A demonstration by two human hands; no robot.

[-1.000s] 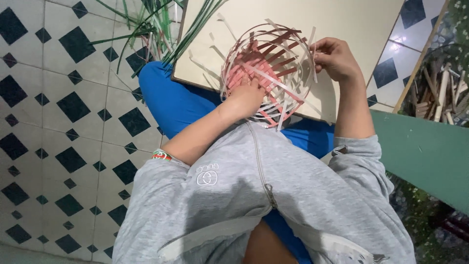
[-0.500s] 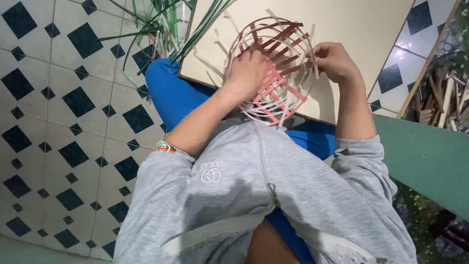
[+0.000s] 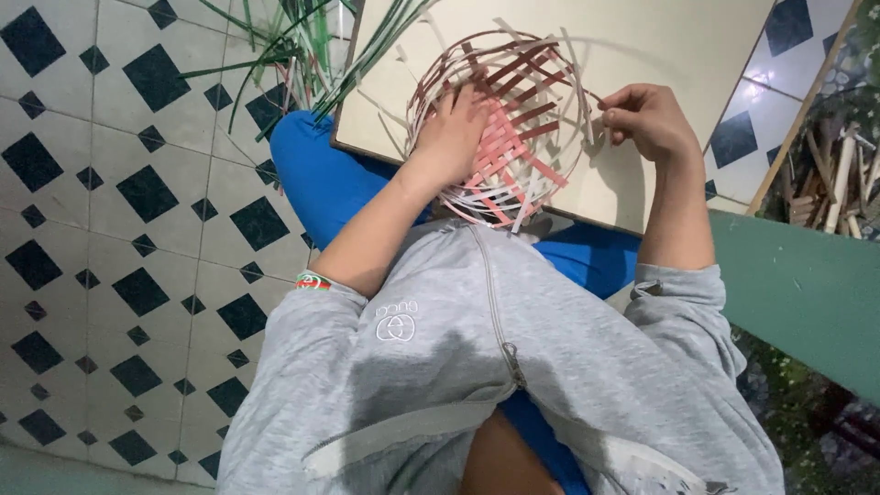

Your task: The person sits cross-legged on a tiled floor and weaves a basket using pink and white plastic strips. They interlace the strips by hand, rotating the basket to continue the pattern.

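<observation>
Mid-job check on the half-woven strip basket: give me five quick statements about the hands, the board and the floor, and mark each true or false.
1. The left hand rests inside the round red, pink and white strip basket. True.
2. The right hand pinches a strip at the basket's right rim. True.
3. The basket sits on the tiled floor. False: it sits on the flat cream board across the lap.
4. Long green strips lie beyond the board's left edge. True.
5. The floor tiles are plain grey. False: white with dark diamonds.
</observation>
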